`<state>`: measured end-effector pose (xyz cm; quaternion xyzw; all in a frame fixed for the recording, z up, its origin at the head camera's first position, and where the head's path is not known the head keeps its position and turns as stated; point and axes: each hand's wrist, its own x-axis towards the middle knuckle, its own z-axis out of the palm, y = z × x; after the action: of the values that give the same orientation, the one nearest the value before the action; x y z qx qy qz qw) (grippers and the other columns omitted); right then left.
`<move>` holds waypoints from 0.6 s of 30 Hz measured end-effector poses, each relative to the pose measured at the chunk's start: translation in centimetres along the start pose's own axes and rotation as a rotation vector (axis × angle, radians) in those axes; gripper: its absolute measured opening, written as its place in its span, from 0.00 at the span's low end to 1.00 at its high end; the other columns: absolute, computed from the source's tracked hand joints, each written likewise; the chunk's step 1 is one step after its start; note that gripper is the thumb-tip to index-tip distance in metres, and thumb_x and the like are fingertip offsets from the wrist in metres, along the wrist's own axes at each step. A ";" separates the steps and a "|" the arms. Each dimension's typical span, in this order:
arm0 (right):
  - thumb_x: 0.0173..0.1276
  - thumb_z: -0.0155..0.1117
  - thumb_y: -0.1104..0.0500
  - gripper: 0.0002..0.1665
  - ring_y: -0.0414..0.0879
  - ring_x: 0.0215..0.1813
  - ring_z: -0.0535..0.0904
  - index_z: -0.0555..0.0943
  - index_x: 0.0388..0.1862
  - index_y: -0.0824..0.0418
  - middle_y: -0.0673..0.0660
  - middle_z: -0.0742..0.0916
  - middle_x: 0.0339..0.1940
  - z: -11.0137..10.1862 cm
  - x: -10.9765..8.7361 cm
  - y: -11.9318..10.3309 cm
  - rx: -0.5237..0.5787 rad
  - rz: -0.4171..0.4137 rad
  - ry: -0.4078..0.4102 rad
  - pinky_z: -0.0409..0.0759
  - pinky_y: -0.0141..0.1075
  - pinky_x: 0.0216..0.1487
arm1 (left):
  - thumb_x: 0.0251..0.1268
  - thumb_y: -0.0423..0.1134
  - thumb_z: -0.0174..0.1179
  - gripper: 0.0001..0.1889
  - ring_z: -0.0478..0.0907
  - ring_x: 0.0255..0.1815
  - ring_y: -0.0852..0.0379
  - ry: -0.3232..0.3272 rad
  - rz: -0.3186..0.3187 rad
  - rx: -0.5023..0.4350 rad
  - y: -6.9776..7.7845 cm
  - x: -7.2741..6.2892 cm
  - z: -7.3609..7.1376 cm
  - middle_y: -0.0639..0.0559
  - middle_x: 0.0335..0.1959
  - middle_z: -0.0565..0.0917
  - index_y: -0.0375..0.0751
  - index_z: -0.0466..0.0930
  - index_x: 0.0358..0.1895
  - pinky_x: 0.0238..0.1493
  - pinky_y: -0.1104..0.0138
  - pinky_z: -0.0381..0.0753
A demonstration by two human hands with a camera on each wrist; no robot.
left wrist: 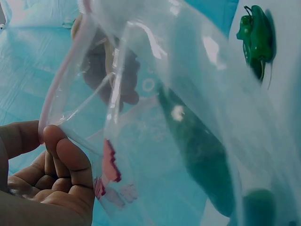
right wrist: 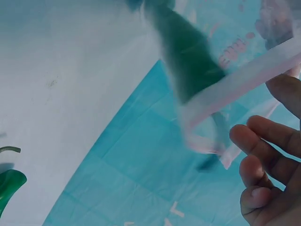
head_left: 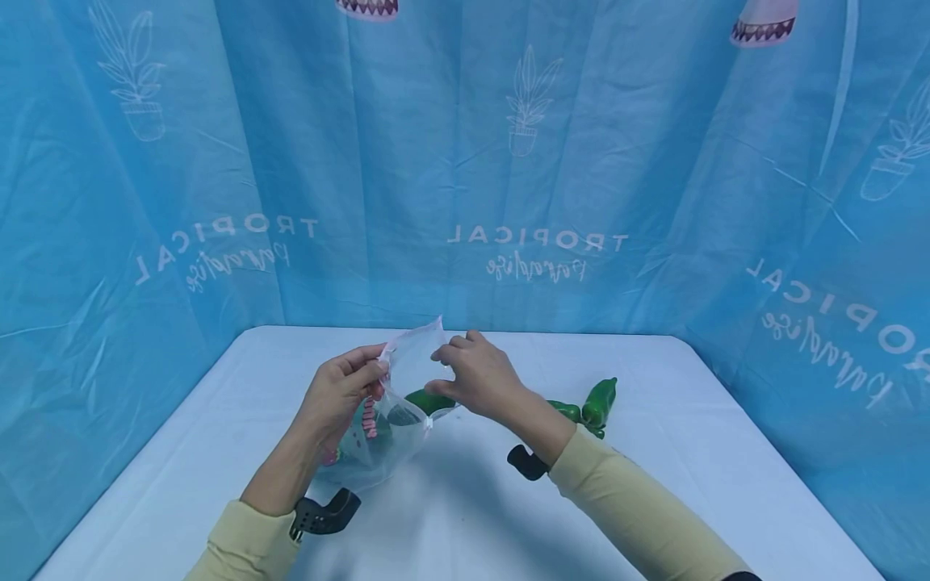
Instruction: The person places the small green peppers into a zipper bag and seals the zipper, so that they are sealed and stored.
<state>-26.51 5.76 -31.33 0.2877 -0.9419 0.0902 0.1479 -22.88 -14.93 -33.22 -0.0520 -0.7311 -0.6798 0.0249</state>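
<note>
My left hand (head_left: 347, 389) pinches the pink-edged rim of a clear zip bag (left wrist: 155, 42), holding it up with its mouth spread. Inside the bag, a long green pepper (right wrist: 188, 56) hangs at a slant, blurred in the right wrist view. Another green shape (left wrist: 258, 207) shows low through the plastic. Pink printing (head_left: 370, 420) marks the bag's side. At the bag's mouth is my right hand (head_left: 479, 375), fingers parted and slightly bent, with nothing between them; the thumb overlaps the pepper's end in the head view.
Several green peppers (head_left: 599, 402) lie together on the white table (head_left: 654, 500), right of the bag and partly behind my right forearm. A blue printed curtain (head_left: 407, 202) hangs around the table's back and sides.
</note>
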 end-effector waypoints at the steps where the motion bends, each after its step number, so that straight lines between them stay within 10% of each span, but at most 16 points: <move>1: 0.57 0.67 0.40 0.27 0.43 0.45 0.74 0.81 0.53 0.50 0.47 0.86 0.46 0.0 0.0 0.0 0.004 -0.004 0.007 0.77 0.33 0.39 | 0.67 0.45 0.56 0.23 0.73 0.31 0.63 -0.003 0.004 -0.003 0.0 0.0 0.0 0.58 0.34 0.78 0.40 0.71 0.62 0.43 0.72 0.75; 18: 0.57 0.68 0.43 0.24 0.43 0.42 0.73 0.83 0.49 0.54 0.49 0.85 0.39 -1.1 -1.9 2.3 0.181 0.022 0.153 0.74 0.34 0.38 | 0.66 0.46 0.57 0.24 0.72 0.29 0.64 0.009 0.019 -0.039 0.4 0.0 -0.7 0.59 0.31 0.77 0.39 0.71 0.62 0.42 0.74 0.76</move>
<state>-26.08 8.92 -31.15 0.2816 -0.9190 0.1982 0.1917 -22.82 -15.59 -32.77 -0.0562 -0.7171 -0.6939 0.0336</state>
